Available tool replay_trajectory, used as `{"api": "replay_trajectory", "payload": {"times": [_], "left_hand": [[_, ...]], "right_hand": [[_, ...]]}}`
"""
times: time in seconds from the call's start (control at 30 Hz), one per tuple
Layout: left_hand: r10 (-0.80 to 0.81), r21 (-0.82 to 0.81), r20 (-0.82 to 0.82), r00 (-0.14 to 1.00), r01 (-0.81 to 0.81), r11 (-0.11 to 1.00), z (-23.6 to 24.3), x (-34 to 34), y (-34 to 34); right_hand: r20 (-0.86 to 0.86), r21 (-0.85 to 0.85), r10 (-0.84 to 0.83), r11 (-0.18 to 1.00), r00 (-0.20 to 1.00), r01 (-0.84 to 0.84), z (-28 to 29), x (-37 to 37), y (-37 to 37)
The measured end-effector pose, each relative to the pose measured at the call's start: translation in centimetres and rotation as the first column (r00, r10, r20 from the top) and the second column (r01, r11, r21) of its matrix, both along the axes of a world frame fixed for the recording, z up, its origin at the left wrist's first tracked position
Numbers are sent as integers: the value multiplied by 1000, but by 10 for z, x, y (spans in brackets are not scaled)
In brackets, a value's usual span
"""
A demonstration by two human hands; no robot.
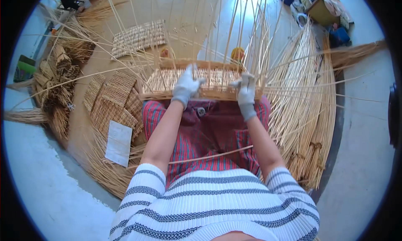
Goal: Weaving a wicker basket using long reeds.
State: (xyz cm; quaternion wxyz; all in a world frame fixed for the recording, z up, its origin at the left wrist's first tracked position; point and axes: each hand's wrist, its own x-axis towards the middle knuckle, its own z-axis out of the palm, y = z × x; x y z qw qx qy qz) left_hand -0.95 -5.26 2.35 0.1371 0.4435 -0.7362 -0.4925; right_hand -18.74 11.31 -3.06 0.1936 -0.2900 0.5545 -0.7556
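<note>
Across my lap rests a half-woven rectangular basket (pixel 157 82) of straw-coloured strands, with a low raised rim and many long loose strands standing out from its edges. My left hand (pixel 186 86), in a white knitted glove, is closed at the basket's near rim, left of the middle. Its thumb and fingers reach over the inside. Near the right end, my right hand (pixel 246 91), gloved the same way, is closed at the rim with fingers bent among the strands. Exactly which strands lie under the fingers is hidden.
Long pale strands (pixel 299 102) lie in a big bundle on the right. Woven mats (pixel 119 88) and a white paper sheet (pixel 119 143) lie at left. Farther left are bound straw bundles (pixel 60 79). Another woven panel (pixel 140 37) lies beyond the basket.
</note>
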Motion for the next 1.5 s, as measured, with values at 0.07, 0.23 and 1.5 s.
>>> {"api": "replay_trajectory", "payload": {"times": [0.07,0.23,1.5], "left_hand": [[100,-327,224,969,-22,945,8,-13,0],[246,-209,71,967,-227,951,24,-18,15],[-143,426,-198,970,216,878,12,-154,110]], "right_hand": [[103,174,-62,984,993,44,5,10,1],[285,207,26,974,958,-88,32,3,-1],[-279,358,-147,901,949,245,65,-137,98]]}}
